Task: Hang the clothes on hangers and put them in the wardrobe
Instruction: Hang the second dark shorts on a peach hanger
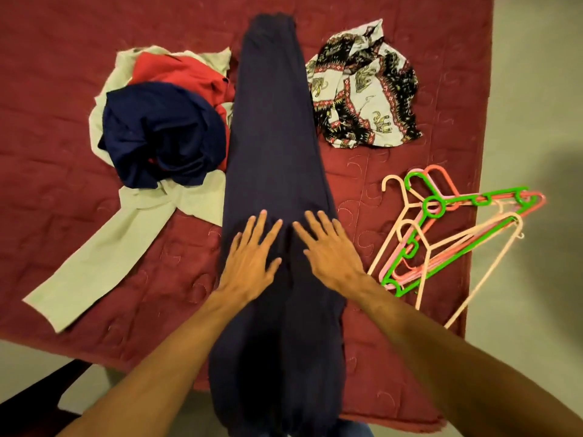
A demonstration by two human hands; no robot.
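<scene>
Both hands, left hand (250, 261) and right hand (331, 250), lie flat with fingers spread on the navy trousers (274, 137), gripping nothing; hangers (441, 234) rest right of the trousers.

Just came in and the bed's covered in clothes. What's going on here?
A person is pressing both hands flat on dark navy trousers laid lengthwise on the maroon bedspread, left hand beside right hand. A heap of clothes lies to their left, a patterned garment to their right, and the plastic hangers sit untouched near the bed's edge.
</scene>
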